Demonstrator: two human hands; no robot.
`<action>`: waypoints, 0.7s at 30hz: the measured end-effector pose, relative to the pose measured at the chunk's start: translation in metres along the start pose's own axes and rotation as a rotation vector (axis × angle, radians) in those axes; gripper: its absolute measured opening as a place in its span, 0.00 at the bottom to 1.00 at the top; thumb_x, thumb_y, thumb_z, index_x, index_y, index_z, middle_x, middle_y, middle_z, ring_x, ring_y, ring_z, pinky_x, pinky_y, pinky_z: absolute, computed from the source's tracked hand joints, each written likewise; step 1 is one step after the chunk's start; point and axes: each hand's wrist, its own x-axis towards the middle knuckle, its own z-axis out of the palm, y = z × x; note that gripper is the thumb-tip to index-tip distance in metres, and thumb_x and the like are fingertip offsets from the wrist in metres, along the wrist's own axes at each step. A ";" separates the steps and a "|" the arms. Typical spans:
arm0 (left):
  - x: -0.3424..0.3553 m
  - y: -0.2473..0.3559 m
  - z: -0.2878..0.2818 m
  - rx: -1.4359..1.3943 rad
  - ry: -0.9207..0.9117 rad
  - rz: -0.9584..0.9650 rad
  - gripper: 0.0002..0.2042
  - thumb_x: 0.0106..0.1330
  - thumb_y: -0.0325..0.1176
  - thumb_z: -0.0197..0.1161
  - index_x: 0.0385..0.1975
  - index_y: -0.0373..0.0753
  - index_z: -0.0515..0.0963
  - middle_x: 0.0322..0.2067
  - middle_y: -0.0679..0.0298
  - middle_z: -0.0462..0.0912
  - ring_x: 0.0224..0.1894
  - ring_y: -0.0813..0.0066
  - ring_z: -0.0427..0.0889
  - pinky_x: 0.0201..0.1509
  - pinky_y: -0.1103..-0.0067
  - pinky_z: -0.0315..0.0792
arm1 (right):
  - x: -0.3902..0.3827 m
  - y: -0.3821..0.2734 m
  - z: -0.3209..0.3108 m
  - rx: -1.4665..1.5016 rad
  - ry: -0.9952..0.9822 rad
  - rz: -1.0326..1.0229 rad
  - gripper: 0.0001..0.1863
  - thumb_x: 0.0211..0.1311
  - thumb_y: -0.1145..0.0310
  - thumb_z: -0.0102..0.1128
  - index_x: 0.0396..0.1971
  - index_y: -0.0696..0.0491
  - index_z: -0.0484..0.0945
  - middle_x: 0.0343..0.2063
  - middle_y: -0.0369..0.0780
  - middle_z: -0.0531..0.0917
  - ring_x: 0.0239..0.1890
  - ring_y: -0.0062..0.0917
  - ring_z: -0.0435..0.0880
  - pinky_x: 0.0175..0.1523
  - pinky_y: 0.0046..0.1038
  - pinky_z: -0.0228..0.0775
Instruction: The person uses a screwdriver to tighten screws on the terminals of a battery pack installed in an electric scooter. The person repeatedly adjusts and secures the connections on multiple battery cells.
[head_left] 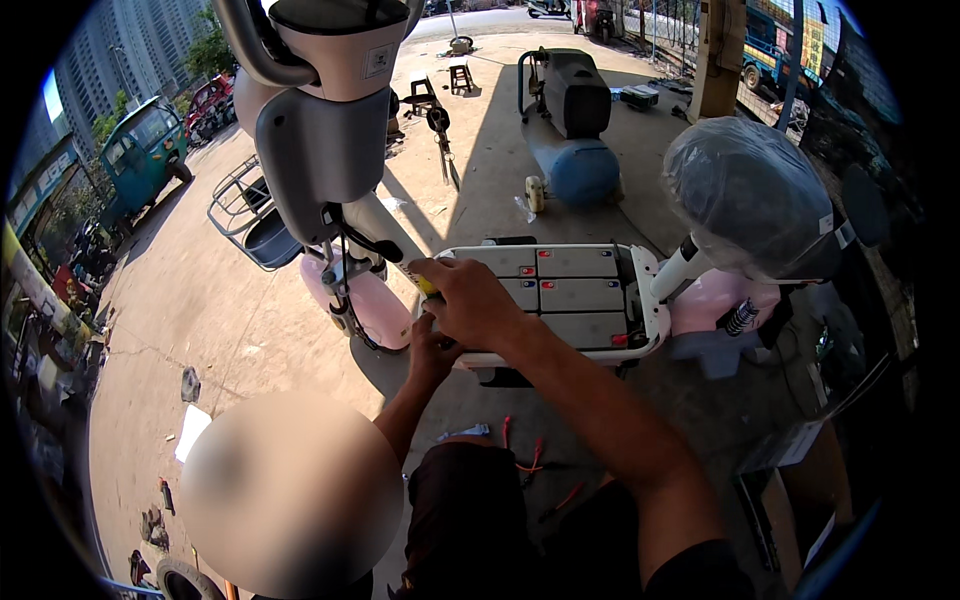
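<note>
An electric scooter stands across in front of me, its grey front body (325,150) and steering column on the left. Several grey batteries (580,296) with red and blue terminals lie in its white-rimmed floor tray (655,318). My right hand (475,302) is at the tray's left end by the column, fingers bent round a small yellow-and-black piece (427,284) whose kind I cannot make out. Just below it my left hand (431,352) is closed, its fingers curled at the tray's corner. What the left fingers hold, if anything, is hidden.
A plastic-wrapped seat (745,190) rises at the right. Beyond the scooter stand a blue-tanked machine (580,170) and small stools (460,76). Red cable pieces (535,460) lie on the ground near my knees. A cardboard box (790,500) sits at the lower right.
</note>
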 end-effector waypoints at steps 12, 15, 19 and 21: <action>0.002 -0.007 0.004 -0.078 -0.010 0.015 0.08 0.49 0.31 0.77 0.28 0.36 0.89 0.59 0.51 0.75 0.62 0.49 0.71 0.65 0.62 0.68 | 0.002 0.003 0.002 -0.019 0.037 0.012 0.28 0.55 0.66 0.72 0.57 0.58 0.79 0.42 0.54 0.86 0.43 0.46 0.87 0.51 0.40 0.78; 0.000 0.002 0.001 0.025 -0.018 0.030 0.08 0.49 0.31 0.76 0.27 0.36 0.89 0.60 0.53 0.75 0.63 0.50 0.70 0.66 0.62 0.67 | -0.001 -0.004 -0.004 -0.100 0.031 0.120 0.28 0.56 0.65 0.73 0.57 0.58 0.79 0.41 0.54 0.86 0.41 0.47 0.88 0.49 0.41 0.78; 0.000 0.002 0.001 -0.051 0.002 -0.041 0.08 0.49 0.32 0.75 0.26 0.35 0.89 0.60 0.54 0.74 0.64 0.50 0.69 0.67 0.62 0.67 | -0.001 -0.007 -0.003 -0.020 0.075 -0.045 0.28 0.56 0.69 0.71 0.58 0.58 0.78 0.41 0.53 0.85 0.45 0.49 0.86 0.52 0.41 0.78; 0.000 0.002 0.003 -0.035 -0.004 -0.044 0.07 0.50 0.32 0.75 0.25 0.36 0.88 0.61 0.54 0.74 0.64 0.49 0.69 0.67 0.62 0.68 | -0.001 -0.001 0.003 0.029 0.135 -0.139 0.27 0.56 0.71 0.71 0.58 0.58 0.78 0.41 0.52 0.85 0.45 0.50 0.86 0.53 0.41 0.77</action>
